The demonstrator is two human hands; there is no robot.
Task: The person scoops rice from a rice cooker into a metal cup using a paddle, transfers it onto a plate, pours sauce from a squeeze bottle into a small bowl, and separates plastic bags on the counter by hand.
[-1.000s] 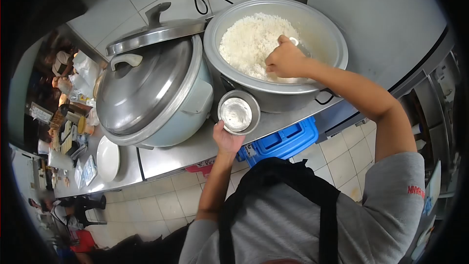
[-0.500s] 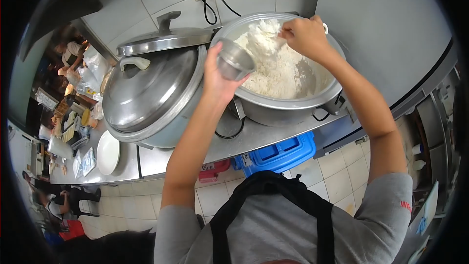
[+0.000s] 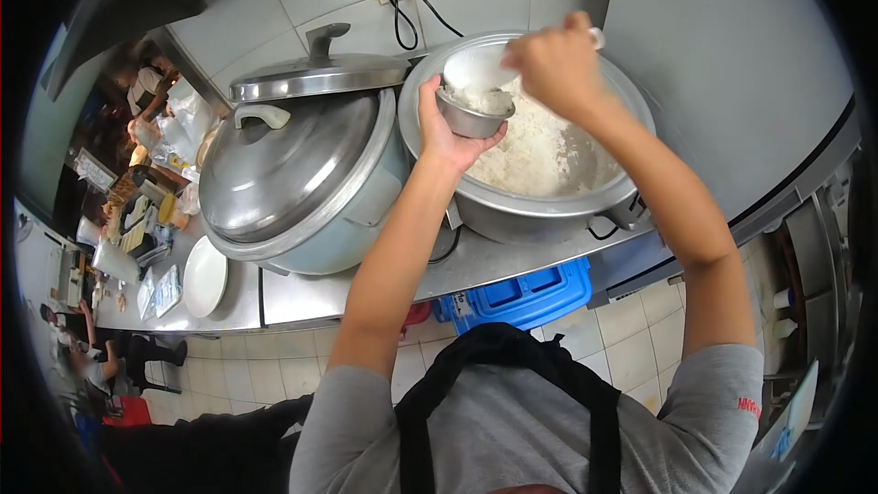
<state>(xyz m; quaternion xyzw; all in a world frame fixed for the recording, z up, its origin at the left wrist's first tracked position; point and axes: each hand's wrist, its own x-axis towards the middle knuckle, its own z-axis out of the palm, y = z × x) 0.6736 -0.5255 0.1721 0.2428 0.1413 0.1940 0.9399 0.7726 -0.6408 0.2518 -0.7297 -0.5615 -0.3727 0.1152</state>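
Note:
My left hand (image 3: 451, 137) is closed around a small metal cup (image 3: 473, 122), held over the left rim of the open rice cooker pot (image 3: 540, 204). White rice shows in the cup's mouth. With my right hand (image 3: 560, 64), slightly blurred, I grip a white rice paddle (image 3: 477, 64). Its blade is tipped against the cup's far side, and the end of its handle sticks out beyond my fist. Loose cooked rice (image 3: 526, 155) lies in the pot below, with part of the inner wall bare at the right.
A second cooker with a metal lid (image 3: 288, 169) stands to the left, another lid (image 3: 320, 73) resting behind it. A white oval plate (image 3: 206, 281) lies on the steel counter (image 3: 311, 297). A blue plastic lid (image 3: 521, 297) sits below. People (image 3: 146, 96) are at the far left.
My right hand has brought the paddle from above the rice leftward to the cup. The cup, seen without rice before, has moved right, turned more upright and now contains rice.

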